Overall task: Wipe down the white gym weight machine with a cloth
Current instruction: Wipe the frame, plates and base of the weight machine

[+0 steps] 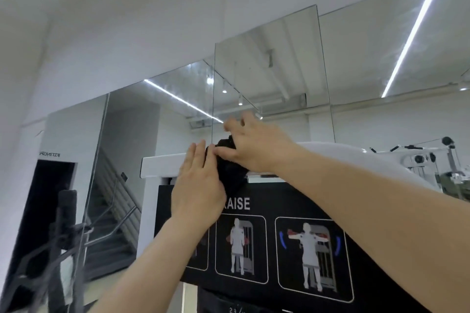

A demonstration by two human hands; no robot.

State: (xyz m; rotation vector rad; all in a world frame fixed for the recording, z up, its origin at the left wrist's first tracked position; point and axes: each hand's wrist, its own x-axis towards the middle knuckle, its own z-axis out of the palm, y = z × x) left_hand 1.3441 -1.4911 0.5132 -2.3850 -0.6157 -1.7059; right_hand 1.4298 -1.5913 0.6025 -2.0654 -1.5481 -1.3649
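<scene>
The white gym weight machine (157, 166) fills the lower centre, its white top frame running above a black instruction panel (279, 201) marked "RAISE" with exercise pictures. A black cloth (230, 173) is bunched on the top edge of the frame and hangs a little over the panel. My left hand (197, 185) lies against the cloth's left side with straight fingers pointing up. My right hand (250, 143) reaches across from the right and presses on the top of the cloth with spread fingers, thumb against the cloth's front.
Large wall mirrors (267, 79) stand right behind the machine and reflect ceiling lights. A staircase with a railing (114, 211) shows at the left, with dark equipment (63, 223) at the lower left. More white gym equipment (427, 160) sits at the right.
</scene>
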